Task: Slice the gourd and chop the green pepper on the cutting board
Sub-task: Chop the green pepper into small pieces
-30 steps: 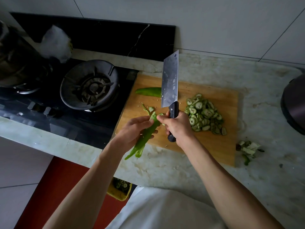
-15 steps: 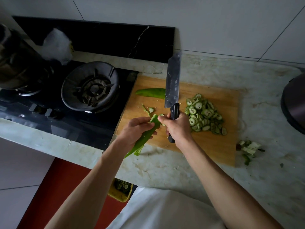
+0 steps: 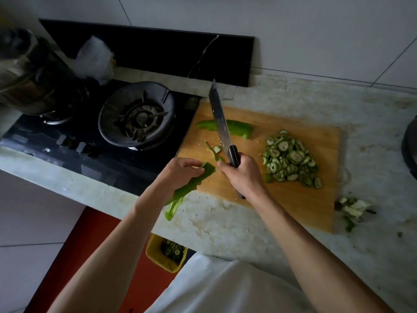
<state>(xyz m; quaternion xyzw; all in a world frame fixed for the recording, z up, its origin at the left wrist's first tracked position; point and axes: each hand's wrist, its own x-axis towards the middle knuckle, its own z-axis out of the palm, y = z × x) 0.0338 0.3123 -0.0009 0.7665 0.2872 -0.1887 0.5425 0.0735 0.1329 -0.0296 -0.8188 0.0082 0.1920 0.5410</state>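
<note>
A wooden cutting board lies on the marble counter. My left hand grips a long green pepper half over the board's near-left corner, its tip hanging past the counter edge. My right hand grips the black handle of a cleaver, whose blade points away and up, tilted left over the board. A second green pepper half lies at the board's far left, partly behind the blade. A heap of sliced gourd rounds sits mid-right on the board. Small pepper scraps lie near the blade's heel.
A gas stove burner sits left of the board, with a dark pot further left. Vegetable trimmings lie on the counter right of the board. A yellow bin with scraps stands below the counter edge. A dark vessel is at the right edge.
The cleaver blade has tilted from upright and broadside to leaning left, edge-on. My left hand has drawn the pepper half away from my right hand, leftward and toward me.
</note>
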